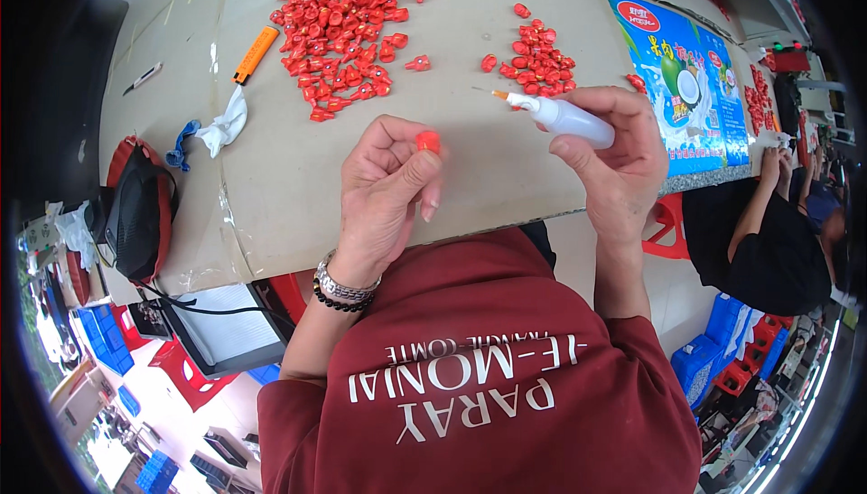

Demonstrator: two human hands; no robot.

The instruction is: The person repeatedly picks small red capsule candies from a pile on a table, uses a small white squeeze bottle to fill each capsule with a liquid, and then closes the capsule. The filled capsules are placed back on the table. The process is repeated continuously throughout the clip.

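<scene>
Between the thumb and fingers of my left hand (384,191) is a small red plastic piece (427,142), held above the table's near part. My right hand (619,146) grips a translucent white squeeze bottle (578,124) with a thin needle tip pointing left toward the red piece, but apart from it. Beyond my left hand lies a large heap of similar red pieces (348,24). A smaller pile of red pieces (542,59) sits just past the bottle's tip.
Left on the table (488,178) lie an orange cutter (256,54), a pen (143,78), a crumpled white tissue (226,124) and a black-and-red bag (143,209). A blue printed sheet (677,79) covers the right side. A person in black (768,241) sits at the right.
</scene>
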